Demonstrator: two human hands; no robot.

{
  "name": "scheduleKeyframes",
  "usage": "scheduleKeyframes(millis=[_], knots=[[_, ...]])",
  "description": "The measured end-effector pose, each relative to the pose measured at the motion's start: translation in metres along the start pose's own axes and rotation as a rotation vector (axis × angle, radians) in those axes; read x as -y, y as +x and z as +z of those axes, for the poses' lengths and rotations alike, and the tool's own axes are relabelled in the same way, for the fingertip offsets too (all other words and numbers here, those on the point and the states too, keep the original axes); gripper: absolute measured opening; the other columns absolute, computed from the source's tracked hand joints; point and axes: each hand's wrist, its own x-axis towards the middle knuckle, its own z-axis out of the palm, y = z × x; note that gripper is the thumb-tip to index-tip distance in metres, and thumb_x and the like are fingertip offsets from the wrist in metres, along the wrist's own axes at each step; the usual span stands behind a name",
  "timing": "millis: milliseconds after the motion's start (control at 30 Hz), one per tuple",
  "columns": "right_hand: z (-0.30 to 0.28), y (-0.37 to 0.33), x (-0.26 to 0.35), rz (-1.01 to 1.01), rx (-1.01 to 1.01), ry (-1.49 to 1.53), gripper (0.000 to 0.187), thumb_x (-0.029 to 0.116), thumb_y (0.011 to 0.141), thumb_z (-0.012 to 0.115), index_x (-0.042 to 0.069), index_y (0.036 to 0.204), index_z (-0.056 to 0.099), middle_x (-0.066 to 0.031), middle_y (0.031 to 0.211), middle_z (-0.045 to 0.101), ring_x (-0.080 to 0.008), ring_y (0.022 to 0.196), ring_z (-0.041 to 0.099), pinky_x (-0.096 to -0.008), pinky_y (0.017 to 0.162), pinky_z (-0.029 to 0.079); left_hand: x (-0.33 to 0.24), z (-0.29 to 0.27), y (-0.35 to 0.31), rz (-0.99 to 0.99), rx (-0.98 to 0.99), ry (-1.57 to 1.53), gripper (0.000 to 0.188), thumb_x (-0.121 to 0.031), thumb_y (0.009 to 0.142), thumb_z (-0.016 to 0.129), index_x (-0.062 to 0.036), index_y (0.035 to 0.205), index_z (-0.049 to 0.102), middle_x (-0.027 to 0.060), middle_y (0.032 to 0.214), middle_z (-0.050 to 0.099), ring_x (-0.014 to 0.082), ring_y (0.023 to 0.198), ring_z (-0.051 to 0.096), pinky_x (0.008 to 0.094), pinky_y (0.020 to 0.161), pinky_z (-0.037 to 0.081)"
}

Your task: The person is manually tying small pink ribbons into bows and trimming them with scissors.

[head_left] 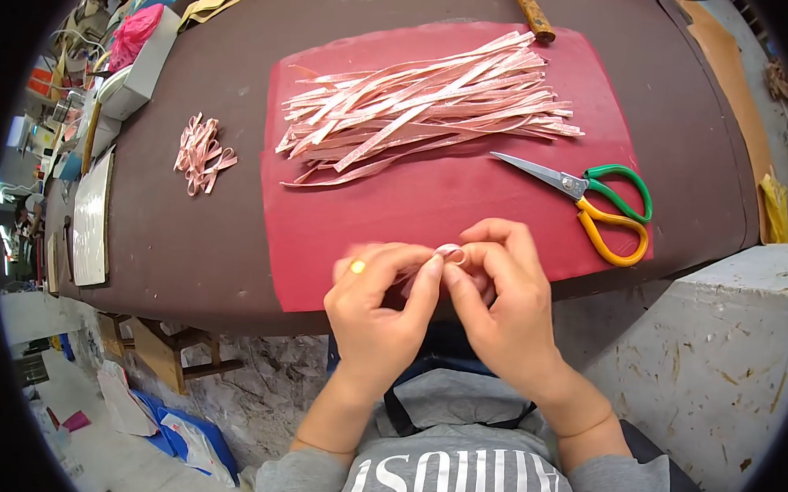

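Over the near edge of a red sheet [351, 218], my left hand [379, 294] and my right hand [506, 295] meet. Both are closed, pinching a looped pink strip [451, 253] between thumbs and fingertips. Most of the strip is hidden by my fingers. Beyond them, a pile of long, shiny pink strips [426, 107] lies across the sheet. Scissors [581, 186] with one green and one yellow handle rest to the right, blades pointing left. A small heap of pink bows or loops [203, 154] sits on the brown table at the left.
A wooden handle [534, 15] lies at the sheet's far edge. Along the brown table's [174, 254] left side stand a white box [147, 64] with a pink plastic bag [135, 34] and a pale flat board [93, 220]. A wooden stool [165, 350] is below; a stained pale block [697, 347] stands at right.
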Motion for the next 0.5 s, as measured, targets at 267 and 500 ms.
scheduleKeyframes(millis=[267, 500], knots=[[-0.026, 0.007, -0.012, -0.131, -0.154, -0.314, 0.016, -0.002, 0.076, 0.070, 0.001, 0.091, 0.065, -0.0090, 0.104, 0.055, -0.0157, 0.073, 0.052, -0.0237, 0.061, 0.044, 0.019, -0.029, -0.006, 0.276, -0.055, 0.507, 0.024, -0.006, 0.071, 0.076, -0.0084, 0.094, 0.070, 0.0014, 0.092, 0.064, 0.0194, 0.087, 0.053, 0.0307, 0.076, 0.043], [-0.029, 0.027, -0.023, -0.349, 0.084, -0.293, 0.017, -0.001, 0.074, 0.071, 0.001, 0.090, 0.065, -0.0080, 0.097, 0.055, -0.0167, 0.073, 0.052, -0.0261, 0.061, 0.044, 0.025, -0.026, 0.007, 0.469, 0.094, 0.440, 0.021, -0.006, 0.071, 0.075, -0.0096, 0.092, 0.071, -0.0013, 0.092, 0.064, 0.0174, 0.083, 0.053, 0.0276, 0.071, 0.042]])
